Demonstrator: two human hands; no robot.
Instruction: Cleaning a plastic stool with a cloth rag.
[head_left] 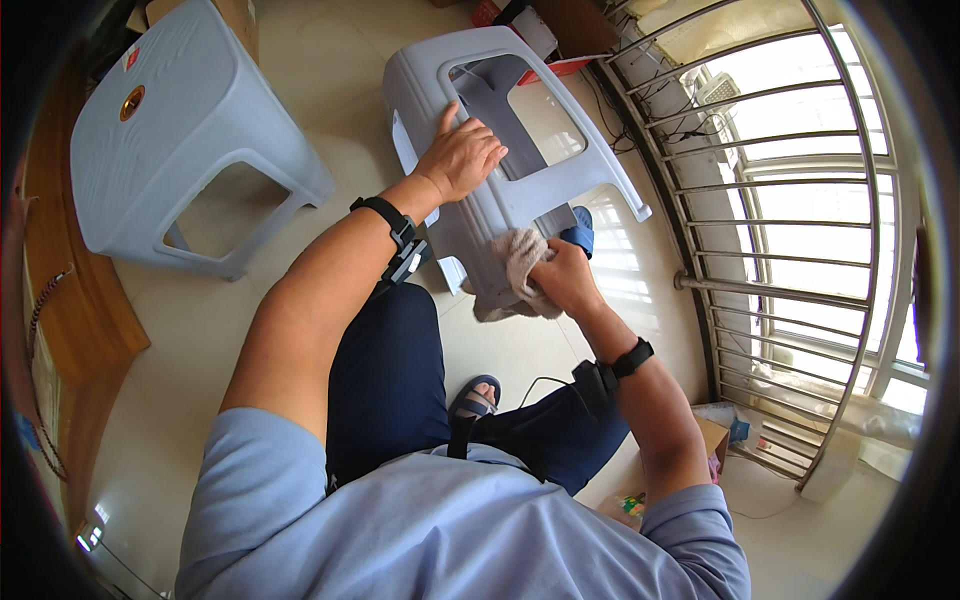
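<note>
A pale blue-grey plastic stool (515, 40) lies tipped over in front of me, its open side frame facing up. My left hand (462, 158) grips one of its legs near the opening, thumb on one side and fingers over the other. In my right hand (566, 275) is a crumpled beige cloth (522, 255), pressed against the lower end of that same leg. The palm sides of both hands are hidden.
A second stool (160, 120) of the same colour stands upright at the left, beside a wooden piece of furniture (80, 290). Metal bars (770, 290) run along a window on the right. At the back sits a red box (565, 65), with dark cables (615, 110) near it.
</note>
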